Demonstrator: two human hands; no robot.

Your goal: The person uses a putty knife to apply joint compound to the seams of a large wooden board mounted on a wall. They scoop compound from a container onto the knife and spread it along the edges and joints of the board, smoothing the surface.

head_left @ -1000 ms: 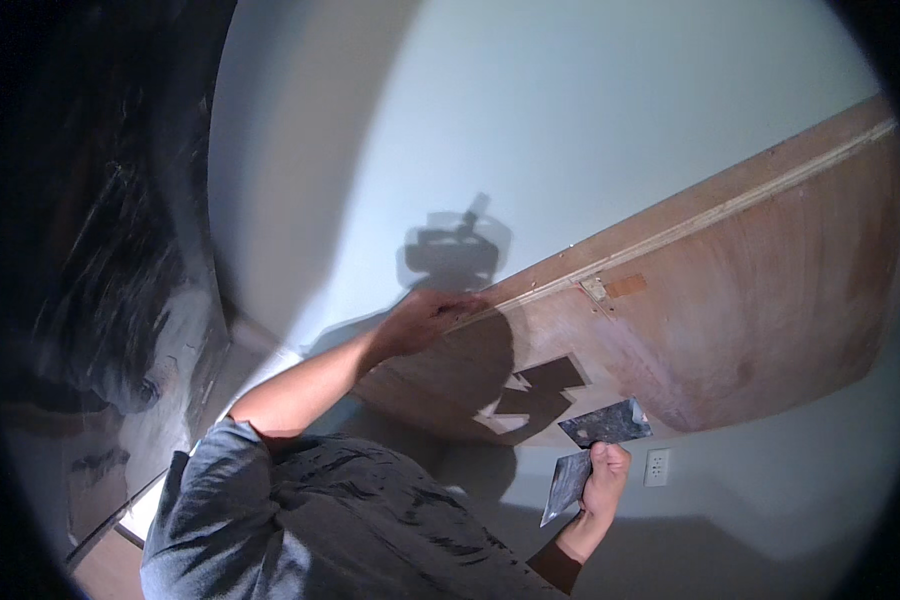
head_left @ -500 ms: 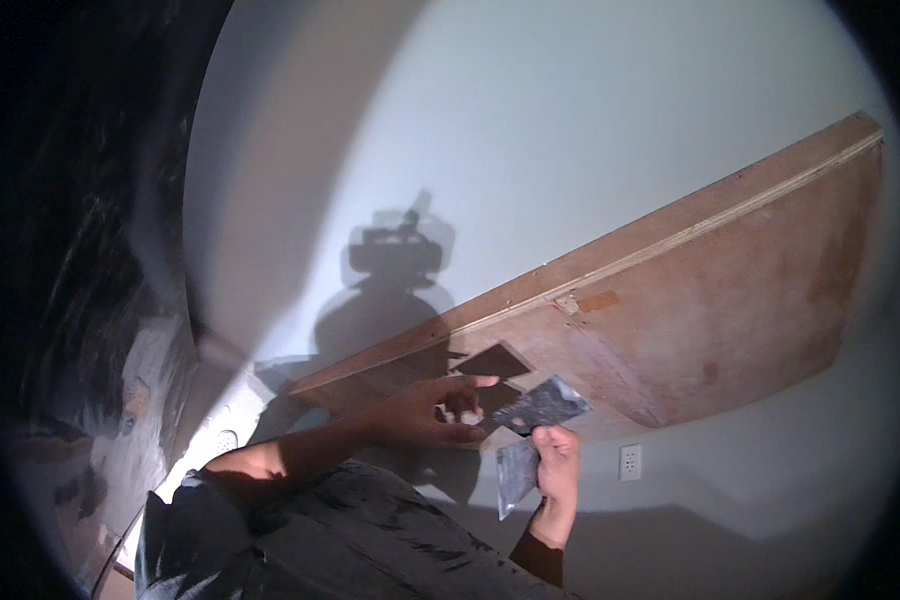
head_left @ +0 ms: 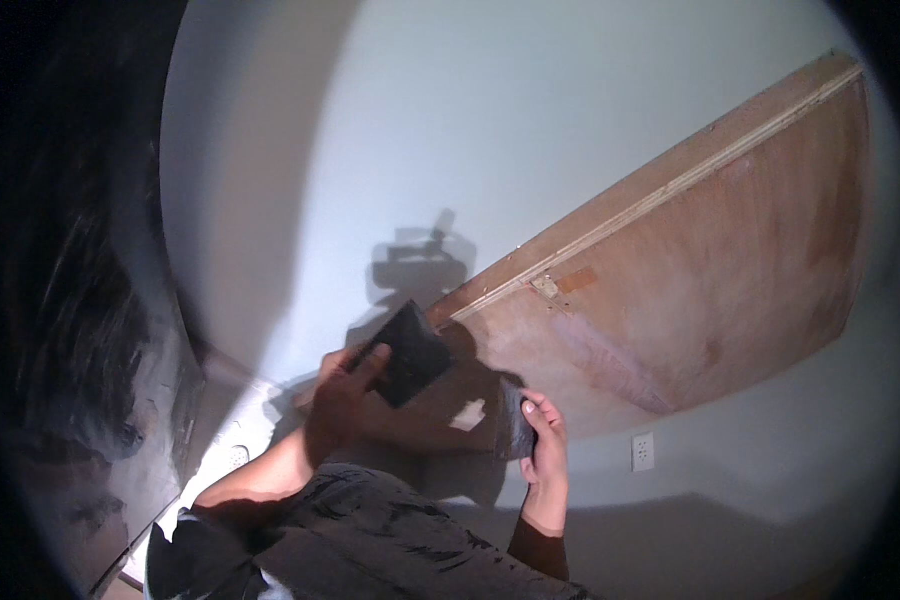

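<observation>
We face a pale wall (head_left: pixel 530 120), wooden panel (head_left: pixel 710 270) at right.
Our left hand (head_left: pixel 340 388) grips a dark square plate (head_left: pixel 415 358) at centre; our right hand (head_left: pixel 549 448) holds a grey plate (head_left: pixel 514 428), lower centre; white outlet (head_left: pixel 642 452) lower right.

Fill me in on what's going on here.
A person has a dark, flat rectangular plate in each hand. The left hand grips the larger-looking plate, thumb across its face; the right hand holds the other plate by its edge. The two plates are apart, in front of a reddish-brown wooden panel on a pale wall. Whether either plate touches the panel is unclear. A white outlet sits below the panel.
</observation>
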